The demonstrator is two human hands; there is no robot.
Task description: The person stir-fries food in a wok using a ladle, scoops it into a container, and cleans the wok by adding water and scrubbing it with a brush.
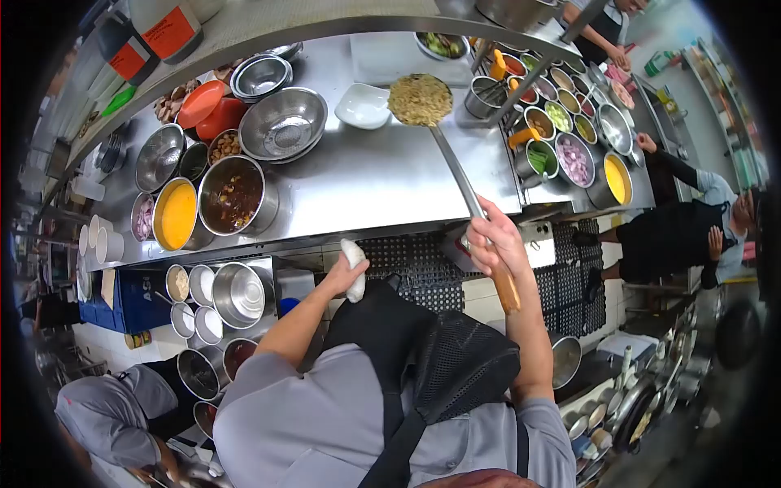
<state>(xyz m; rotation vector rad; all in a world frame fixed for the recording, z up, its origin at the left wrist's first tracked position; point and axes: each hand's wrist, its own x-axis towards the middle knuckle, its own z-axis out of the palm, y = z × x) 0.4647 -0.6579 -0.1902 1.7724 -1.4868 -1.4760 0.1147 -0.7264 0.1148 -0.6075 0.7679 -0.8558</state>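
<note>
My right hand [498, 236] grips the handle of a long ladle [457, 169], which has a steel shaft and a wooden end. Its bowl is heaped with what looks like fried rice [421, 99] and hangs over the steel counter. Just left of that bowl is a white square dish [364, 106], and I cannot tell whether the two touch. In front of the counter edge, my left hand [340, 278] is closed around a folded white cloth [354, 268].
On the steel counter [374, 183] stand a colander [283, 124], a pot of dark sauce [236, 195] and a pot of orange liquid [176, 213]. Several ingredient tins, including chopped onion [574, 160], sit right. A shelf rail [342, 31] crosses above. Co-workers stand right [679, 224] and lower left [122, 415].
</note>
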